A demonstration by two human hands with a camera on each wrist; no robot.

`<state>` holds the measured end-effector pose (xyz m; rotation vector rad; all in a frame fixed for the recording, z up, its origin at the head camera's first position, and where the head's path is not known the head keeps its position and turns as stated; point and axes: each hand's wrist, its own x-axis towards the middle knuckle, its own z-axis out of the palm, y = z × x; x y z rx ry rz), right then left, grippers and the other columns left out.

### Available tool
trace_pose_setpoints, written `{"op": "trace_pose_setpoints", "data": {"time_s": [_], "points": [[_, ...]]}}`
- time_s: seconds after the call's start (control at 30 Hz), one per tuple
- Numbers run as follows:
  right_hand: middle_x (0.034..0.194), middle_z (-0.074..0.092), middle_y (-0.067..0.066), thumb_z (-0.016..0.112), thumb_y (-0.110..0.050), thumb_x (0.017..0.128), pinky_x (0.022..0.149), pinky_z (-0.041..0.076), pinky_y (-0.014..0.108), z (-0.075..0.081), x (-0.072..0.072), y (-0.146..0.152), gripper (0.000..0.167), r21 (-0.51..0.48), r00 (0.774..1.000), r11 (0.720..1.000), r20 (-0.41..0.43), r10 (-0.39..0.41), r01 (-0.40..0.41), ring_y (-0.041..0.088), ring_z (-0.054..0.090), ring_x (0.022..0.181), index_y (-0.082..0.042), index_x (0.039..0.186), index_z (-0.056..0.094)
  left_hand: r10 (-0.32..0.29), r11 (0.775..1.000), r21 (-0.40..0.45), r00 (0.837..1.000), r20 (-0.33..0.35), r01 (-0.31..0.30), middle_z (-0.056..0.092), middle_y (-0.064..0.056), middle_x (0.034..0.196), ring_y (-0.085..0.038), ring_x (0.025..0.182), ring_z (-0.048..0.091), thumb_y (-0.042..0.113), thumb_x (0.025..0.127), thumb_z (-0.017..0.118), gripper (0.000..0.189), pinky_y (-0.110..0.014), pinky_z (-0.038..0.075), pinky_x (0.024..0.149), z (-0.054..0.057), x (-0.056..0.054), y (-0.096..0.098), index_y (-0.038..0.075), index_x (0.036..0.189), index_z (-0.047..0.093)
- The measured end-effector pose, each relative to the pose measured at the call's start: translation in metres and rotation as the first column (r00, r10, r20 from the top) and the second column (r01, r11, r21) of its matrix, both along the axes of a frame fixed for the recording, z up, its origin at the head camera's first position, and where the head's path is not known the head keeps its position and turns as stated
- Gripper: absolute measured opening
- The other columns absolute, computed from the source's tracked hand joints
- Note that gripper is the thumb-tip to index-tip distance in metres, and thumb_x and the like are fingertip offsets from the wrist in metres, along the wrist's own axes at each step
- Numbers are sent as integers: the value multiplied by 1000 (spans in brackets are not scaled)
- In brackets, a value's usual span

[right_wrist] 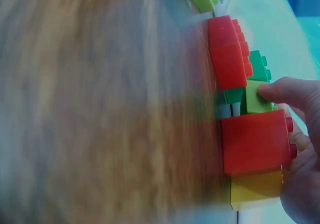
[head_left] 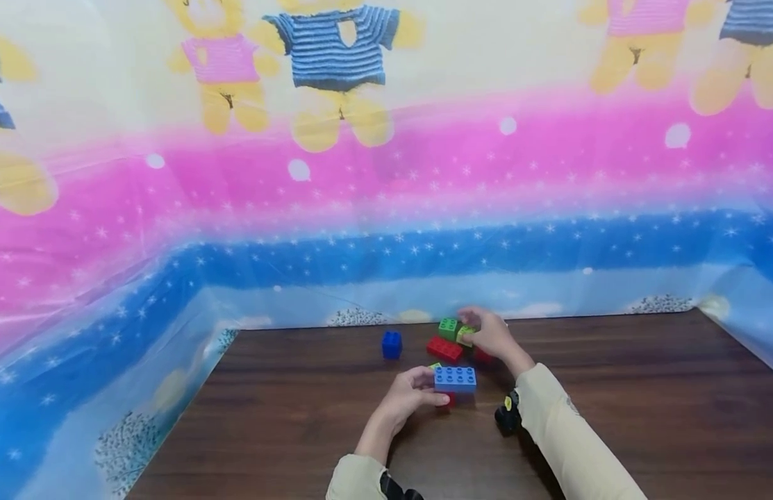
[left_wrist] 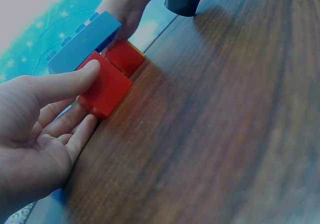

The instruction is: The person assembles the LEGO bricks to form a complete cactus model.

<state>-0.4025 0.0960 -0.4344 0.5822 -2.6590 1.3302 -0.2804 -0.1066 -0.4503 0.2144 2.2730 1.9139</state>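
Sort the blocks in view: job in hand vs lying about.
Job, likely: red block in left hand, light-blue brick above it; light-green block at right hand.

Apparently lying about: dark-blue block; green block; other red bricks; yellow block.

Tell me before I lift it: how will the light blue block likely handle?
The light blue block looks like moulded plastic, so probably stiff and light. The red block beneath touches it, so may come up too.

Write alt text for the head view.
Left hand grips a red brick under a light-blue brick; right hand is at a lime brick beside a green brick. A dark-blue brick stands apart on a brown table, before a patterned backdrop.
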Motion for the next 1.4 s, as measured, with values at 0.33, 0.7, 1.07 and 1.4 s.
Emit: {"op": "trace_pose_setpoints", "data": {"time_s": [0.33, 0.7, 1.07, 1.4], "points": [[124, 60, 24, 65, -2, 88, 94, 51, 54, 9, 0, 8, 47, -28, 1000, 999, -16, 27, -28, 41, 56, 119, -1, 134, 53, 6, 1000, -16, 1000, 2, -6, 68, -17, 121, -22, 107, 65, 5, 81, 77, 42, -43, 50, 103, 0, -1, 0, -1, 119, 61], [136, 55, 26, 67, -4, 88, 104, 46, 54, 13, 12, 9, 61, -75, 996, 994, -36, 81, -84, 42, 54, 126, -1, 144, 42, -11, 999, -37, 1000, -12, 11, 67, -17, 120, -22, 105, 65, 11, 82, 77, 43, -46, 49, 104, 3, 2, 2, -1, 120, 61], [135, 59, 22, 69, -10, 89, 104, 47, 50, 24, 29, -1, 56, -142, 988, 977, -35, 153, -157, 39, 57, 124, 1, 140, 49, -17, 999, -42, 1000, -5, 16, 67, -18, 122, -22, 108, 66, 10, 83, 76, 44, -47, 48, 105, 3, 3, 1, -1, 123, 61], [135, 60, 17, 72, -17, 87, 108, 44, 51, 40, 49, -5, 54, -179, 978, 962, -8, 210, -209, 36, 54, 129, -5, 137, 54, -25, 999, -35, 1000, -2, 25, 66, -18, 125, -28, 113, 64, 14, 85, 75, 45, -51, 44, 108, 5, 2, 1, -1, 124, 61]]}}
